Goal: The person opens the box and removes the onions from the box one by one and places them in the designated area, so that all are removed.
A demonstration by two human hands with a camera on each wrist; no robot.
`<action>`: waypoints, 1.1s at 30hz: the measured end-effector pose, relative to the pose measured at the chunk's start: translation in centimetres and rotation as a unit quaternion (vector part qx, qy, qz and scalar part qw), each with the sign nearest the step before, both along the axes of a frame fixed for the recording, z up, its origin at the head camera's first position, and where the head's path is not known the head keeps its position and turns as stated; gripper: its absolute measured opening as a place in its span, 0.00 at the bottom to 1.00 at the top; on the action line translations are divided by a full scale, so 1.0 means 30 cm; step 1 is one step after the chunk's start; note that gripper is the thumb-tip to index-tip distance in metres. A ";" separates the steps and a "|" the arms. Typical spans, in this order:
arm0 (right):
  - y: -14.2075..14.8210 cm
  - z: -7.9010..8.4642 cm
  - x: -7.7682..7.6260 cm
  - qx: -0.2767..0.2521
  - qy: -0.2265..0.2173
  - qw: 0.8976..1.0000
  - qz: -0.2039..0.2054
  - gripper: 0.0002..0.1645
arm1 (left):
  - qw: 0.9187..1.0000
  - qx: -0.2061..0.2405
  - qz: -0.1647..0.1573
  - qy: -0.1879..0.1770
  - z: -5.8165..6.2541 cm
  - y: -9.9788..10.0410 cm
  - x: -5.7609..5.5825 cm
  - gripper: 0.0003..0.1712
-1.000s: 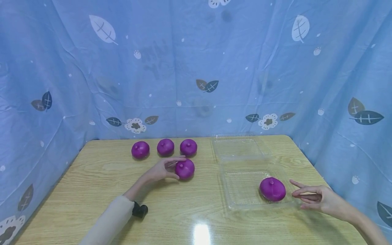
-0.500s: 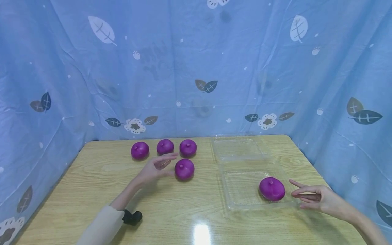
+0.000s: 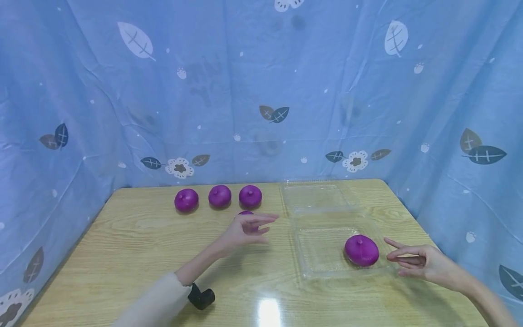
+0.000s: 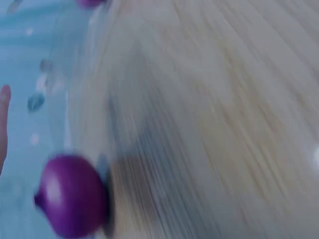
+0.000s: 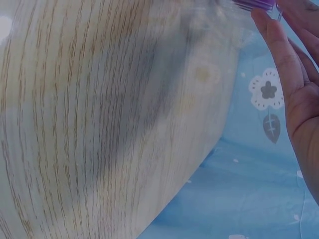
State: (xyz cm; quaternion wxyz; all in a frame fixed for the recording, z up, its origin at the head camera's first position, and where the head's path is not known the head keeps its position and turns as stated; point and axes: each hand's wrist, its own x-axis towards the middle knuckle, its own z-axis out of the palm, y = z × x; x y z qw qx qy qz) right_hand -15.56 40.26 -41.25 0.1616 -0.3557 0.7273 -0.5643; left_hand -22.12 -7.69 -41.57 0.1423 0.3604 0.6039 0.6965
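In the head view my left hand point(image 3: 247, 229) is spread in mid-table, its fingers pointing right. Behind it a purple onion point(image 3: 246, 212) is mostly hidden. Nothing is held in this hand; the blurred left wrist view has an onion point(image 4: 72, 196) and one fingertip point(image 4: 4, 94) at its left edge. At the right, my right hand point(image 3: 425, 264) stays beside a clear plastic clamshell box point(image 3: 308, 275), fingers loosely bent. Another onion point(image 3: 361, 250) sits in the box's front half. Whether the fingertips touch the rim cannot be told.
Three more onions point(image 3: 186, 200) stand in a row along the back left of the wooden table point(image 3: 139, 254). The box's second half point(image 3: 318, 197) lies spread toward the back. A blue patterned curtain point(image 3: 229, 91) closes off the back and sides.
My left hand drew back leftward from the front onion, then swung right and now covers most of it. The onions and box stay put, and my right hand hardly moves.
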 end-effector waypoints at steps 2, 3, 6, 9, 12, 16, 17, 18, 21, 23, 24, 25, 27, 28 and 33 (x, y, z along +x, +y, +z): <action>0.001 0.000 0.000 0.003 0.002 1.000 -0.001 0.21 | 1.000 0.004 -0.017 -0.009 0.005 0.062 0.002 0.29; 0.001 0.000 0.000 0.004 0.003 1.000 -0.001 0.21 | 1.000 0.002 -0.024 -0.014 0.008 0.094 0.003 0.30; 0.004 -0.001 0.004 0.002 -0.006 1.000 -0.001 0.20 | 0.999 -0.020 -0.039 -0.017 0.019 0.198 0.012 0.30; 0.004 0.001 0.006 -0.001 -0.008 1.000 0.000 0.20 | 0.998 -0.042 -0.053 -0.020 0.022 0.303 0.029 0.29; 0.004 0.003 0.006 -0.006 -0.007 1.000 0.001 0.20 | 0.996 -0.060 -0.055 -0.024 0.014 0.400 0.057 0.28; 0.002 0.005 0.005 -0.013 -0.006 1.000 0.005 0.19 | 0.996 -0.078 -0.039 -0.018 -0.001 0.500 0.093 0.26; 0.002 0.006 0.004 -0.012 -0.007 1.000 0.005 0.19 | 0.996 -0.082 -0.032 -0.016 -0.003 0.519 0.102 0.26; 0.000 0.008 0.003 -0.010 -0.007 1.000 0.005 0.19 | 0.996 -0.087 -0.024 -0.015 -0.005 0.535 0.109 0.26; -0.005 0.010 -0.001 -0.002 -0.002 1.000 0.001 0.20 | 0.994 -0.104 0.007 -0.012 -0.014 0.575 0.123 0.26; -0.006 0.011 -0.003 -0.001 0.001 1.000 0.000 0.20 | 0.993 -0.114 0.026 -0.013 -0.021 0.600 0.128 0.27; -0.006 0.012 -0.003 -0.002 0.003 1.000 0.000 0.20 | 0.992 -0.118 0.037 -0.010 -0.026 0.614 0.129 0.28; -0.005 0.012 -0.003 -0.004 0.002 1.000 0.001 0.20 | 0.991 -0.123 0.046 -0.009 -0.029 0.626 0.131 0.30; -0.003 0.011 -0.002 -0.011 -0.003 1.000 0.005 0.19 | 0.990 -0.130 0.058 -0.009 -0.036 0.651 0.132 0.33; -0.002 0.010 -0.002 -0.015 -0.008 1.000 0.008 0.19 | 0.989 -0.135 0.062 -0.009 -0.040 0.663 0.133 0.36; 0.001 0.003 0.005 -0.025 -0.025 0.999 0.009 0.19 | 0.980 -0.187 0.069 0.014 -0.052 0.704 0.131 0.42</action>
